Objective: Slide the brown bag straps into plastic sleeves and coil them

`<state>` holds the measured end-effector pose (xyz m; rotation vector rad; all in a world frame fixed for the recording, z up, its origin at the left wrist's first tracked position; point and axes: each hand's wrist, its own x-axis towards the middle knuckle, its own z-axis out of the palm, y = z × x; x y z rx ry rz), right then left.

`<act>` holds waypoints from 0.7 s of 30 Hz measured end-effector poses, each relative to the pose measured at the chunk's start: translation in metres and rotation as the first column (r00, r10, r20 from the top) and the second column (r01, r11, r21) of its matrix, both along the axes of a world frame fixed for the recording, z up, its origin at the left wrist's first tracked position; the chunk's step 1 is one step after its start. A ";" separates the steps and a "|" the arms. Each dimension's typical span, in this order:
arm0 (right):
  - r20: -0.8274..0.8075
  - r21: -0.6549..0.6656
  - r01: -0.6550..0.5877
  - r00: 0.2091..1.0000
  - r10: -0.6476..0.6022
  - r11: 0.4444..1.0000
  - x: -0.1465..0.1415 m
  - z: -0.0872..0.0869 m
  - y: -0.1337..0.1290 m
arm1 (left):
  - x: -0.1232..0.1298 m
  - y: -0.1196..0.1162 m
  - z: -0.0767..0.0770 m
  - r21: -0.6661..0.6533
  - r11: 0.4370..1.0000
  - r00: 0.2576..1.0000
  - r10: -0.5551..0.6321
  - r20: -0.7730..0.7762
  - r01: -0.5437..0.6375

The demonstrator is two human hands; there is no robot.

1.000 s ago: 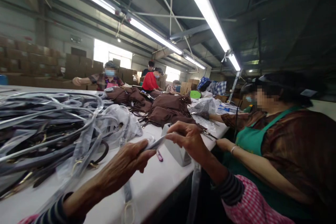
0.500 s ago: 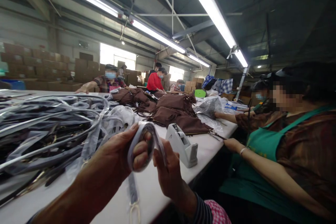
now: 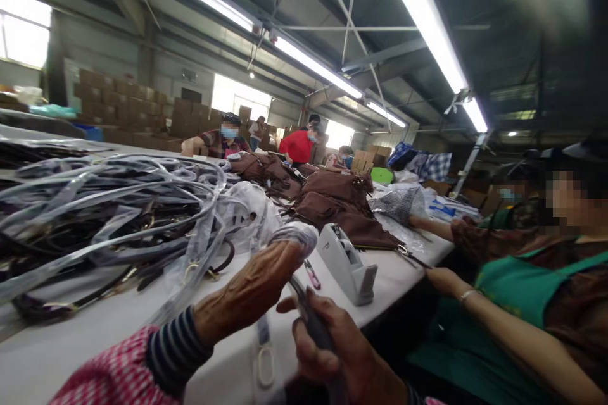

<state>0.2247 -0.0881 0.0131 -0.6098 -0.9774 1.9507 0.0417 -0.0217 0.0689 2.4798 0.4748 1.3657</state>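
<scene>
A plastic-wrapped strap (image 3: pixel 297 235) is coiled around the fingers of my left hand (image 3: pixel 266 275), whose back faces up above the white table (image 3: pixel 223 354). From the coil the strap runs down into my right hand (image 3: pixel 335 342), and my right fingers are closed around it. One strap end with a pale metal ring (image 3: pixel 266 366) hangs below, between my hands. Just beyond them stands a white tape dispenser (image 3: pixel 346 266), with a small pink-handled tool (image 3: pixel 312 274) lying beside it.
Many wrapped straps (image 3: pixel 118 202) are heaped on the left. Brown bags (image 3: pixel 337 205) lie in a pile farther back. At right, a person in a green apron (image 3: pixel 517 285) holds a strap end. More people and stacked cartons (image 3: pixel 118 104) are in the background.
The view has turned left. My left hand has rolled over, so its back shows and its curled fingers are hidden. My right hand has moved lower and nearer, with the strap drawn along it.
</scene>
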 end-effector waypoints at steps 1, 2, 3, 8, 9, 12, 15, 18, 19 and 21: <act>0.038 0.013 0.000 0.999 0.000 1.000 0.007 0.007 0.001 | -0.001 0.002 -0.005 0.126 0.992 0.997 -0.014 -0.082 0.024; 0.102 0.036 0.009 0.995 -0.013 0.999 0.015 0.013 0.003 | -0.002 0.004 -0.010 0.218 0.975 0.990 -0.009 -0.143 0.040; 0.183 0.060 0.015 0.983 -0.026 0.998 0.022 0.020 0.004 | -0.003 0.007 -0.014 0.281 0.959 0.983 0.014 -0.180 0.038; 0.487 0.229 0.044 0.860 -0.154 0.972 0.051 0.056 0.014 | 0.004 0.019 -0.029 0.288 0.957 0.934 0.139 -0.330 -0.041; 0.525 0.268 0.049 0.830 -0.189 0.962 0.056 0.062 0.016 | 0.005 0.020 -0.030 0.250 0.967 0.923 0.140 -0.359 -0.049; 0.629 0.407 0.041 0.712 -0.312 0.912 0.069 0.075 0.021 | 0.005 0.017 -0.026 0.090 0.991 0.929 0.121 -0.349 -0.096; 0.649 0.634 -0.023 0.560 -0.516 0.773 0.077 0.078 0.021 | 0.001 0.010 -0.015 -0.146 0.987 0.955 0.025 -0.295 -0.071; 0.575 0.811 -0.181 0.426 -0.699 0.556 0.078 0.074 0.015 | -0.003 0.008 -0.008 -0.436 0.900 0.935 -0.157 -0.319 0.002; 0.551 0.834 -0.236 0.390 -0.738 0.498 0.077 0.072 0.013 | -0.003 0.009 -0.007 -0.513 0.858 0.921 -0.219 -0.323 0.024; 0.518 0.848 -0.319 0.324 -0.792 0.423 0.075 0.070 0.010 | -0.003 0.011 -0.007 -0.598 0.800 0.900 -0.300 -0.317 0.055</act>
